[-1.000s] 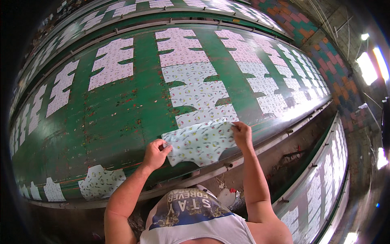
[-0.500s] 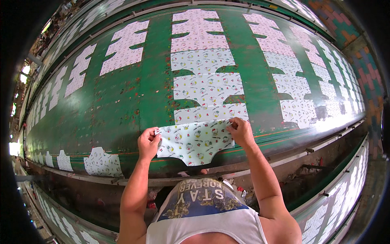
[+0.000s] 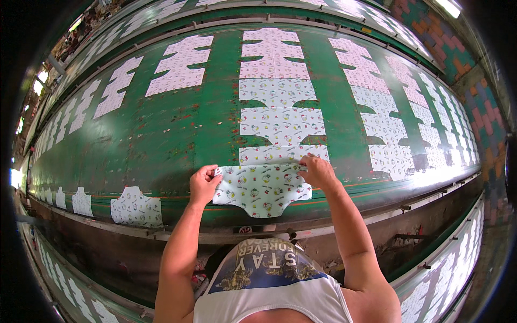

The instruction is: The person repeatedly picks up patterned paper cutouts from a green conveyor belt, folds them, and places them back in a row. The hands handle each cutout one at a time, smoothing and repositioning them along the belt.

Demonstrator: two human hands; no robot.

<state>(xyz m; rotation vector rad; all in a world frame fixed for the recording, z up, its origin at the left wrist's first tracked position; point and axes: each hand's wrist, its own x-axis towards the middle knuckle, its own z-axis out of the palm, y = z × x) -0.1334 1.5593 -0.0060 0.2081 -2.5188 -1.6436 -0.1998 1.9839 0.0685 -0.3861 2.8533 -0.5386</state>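
Long green printing table (image 3: 161, 145) fills the view, curving with the lens, its near edge running just above the person's chest. All places below are given from this table.

Nearest, below the table's near edge: the person's sleeveless white top with a blue printed panel (image 3: 269, 274), and both bare forearms rising to the edge.

At the near edge, centre: a cut fabric piece (image 3: 261, 188), white with small coloured prints, lies flat on the green surface, its lower scalloped side close to the orange line along the edge. Left hand (image 3: 203, 183) grips the piece's left corner, fingers curled and pinched on the cloth. Right hand (image 3: 318, 171) rests on the piece's upper right corner, fingers bent down onto the cloth, pressing or pinching it; which of the two I cannot tell.

Near edge, to the left: another small cut piece (image 3: 137, 207) lying flat, and further left a few more, smaller with distance.

Just beyond the held piece, up the table's middle: a column of like printed pieces (image 3: 280, 124) laid end to end; the nearest touches or nearly touches the held one. Farther ones in that column look pinkish (image 3: 273, 56).

Either side of that column: more columns of pieces, right (image 3: 388, 134) and left (image 3: 180, 64).

Beyond the far edge: another table with pieces, partly seen.
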